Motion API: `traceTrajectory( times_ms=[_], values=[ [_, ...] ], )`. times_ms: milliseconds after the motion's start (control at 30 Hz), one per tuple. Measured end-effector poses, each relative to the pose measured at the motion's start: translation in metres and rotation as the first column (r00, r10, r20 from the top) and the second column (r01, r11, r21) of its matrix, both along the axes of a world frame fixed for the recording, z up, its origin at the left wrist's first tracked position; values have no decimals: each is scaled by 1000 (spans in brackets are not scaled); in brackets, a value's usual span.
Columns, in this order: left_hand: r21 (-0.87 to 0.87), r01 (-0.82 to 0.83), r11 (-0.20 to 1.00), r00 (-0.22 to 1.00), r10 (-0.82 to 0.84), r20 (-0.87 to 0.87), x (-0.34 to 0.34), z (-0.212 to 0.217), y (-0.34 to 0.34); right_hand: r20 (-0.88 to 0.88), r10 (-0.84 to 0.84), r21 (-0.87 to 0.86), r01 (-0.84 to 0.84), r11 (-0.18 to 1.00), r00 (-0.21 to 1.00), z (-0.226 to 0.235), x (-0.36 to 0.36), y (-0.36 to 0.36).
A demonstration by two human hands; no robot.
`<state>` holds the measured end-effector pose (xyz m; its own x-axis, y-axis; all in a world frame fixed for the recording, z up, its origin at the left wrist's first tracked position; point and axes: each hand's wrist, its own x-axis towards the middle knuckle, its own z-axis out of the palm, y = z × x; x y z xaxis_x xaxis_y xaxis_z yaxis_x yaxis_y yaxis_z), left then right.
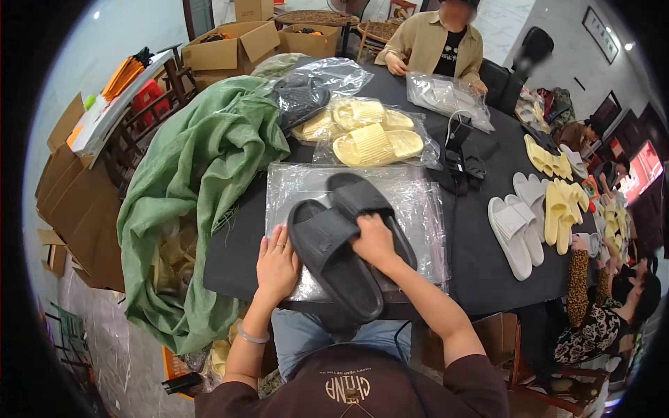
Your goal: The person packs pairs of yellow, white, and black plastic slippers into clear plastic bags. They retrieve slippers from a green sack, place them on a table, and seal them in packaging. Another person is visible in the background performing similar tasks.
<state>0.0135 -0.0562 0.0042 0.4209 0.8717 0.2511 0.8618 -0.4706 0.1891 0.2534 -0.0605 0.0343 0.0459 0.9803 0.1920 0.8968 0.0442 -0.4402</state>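
A pair of black slide slippers (323,240) lies at a slant over a stack of clear plastic bags (426,209) in front of me. My right hand (374,240) grips the pair between the two straps, its fingertips partly hidden. Flat on the bags, my left hand (279,268) rests with fingers stretched out, against the left slipper's outer side. Just beyond the bags are yellow slippers (376,145) in clear plastic. Farther left, a dark pair (301,97) also lies in clear plastic.
A green woven sack (202,160) drapes over the table's left side. Slippers in grey (512,233) and yellow (559,216) line the right edge. A black stand (456,150) stands right of the middle. Across the table, a co-worker handles a bagged pair (449,97). Other people sit at right.
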Motion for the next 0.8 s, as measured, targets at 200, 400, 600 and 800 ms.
traceTrajectory(
  times_ms=[200,400,600,800],
  values=[
    [-18,-22,1000,999,23,24,4,1,-1,-16,-239,42,239,970,971,-5,67,-17],
    [-74,-29,997,997,34,71,5,5,0,-222,-408,30,424,905,886,-4,110,-13],
    [-47,-54,997,996,57,70,6,1,1,-264,-337,404,421,812,904,57,156,-51],
    [-40,-78,996,993,81,87,0,1,-4,26,-658,357,608,710,753,107,282,-88]
  ],
)
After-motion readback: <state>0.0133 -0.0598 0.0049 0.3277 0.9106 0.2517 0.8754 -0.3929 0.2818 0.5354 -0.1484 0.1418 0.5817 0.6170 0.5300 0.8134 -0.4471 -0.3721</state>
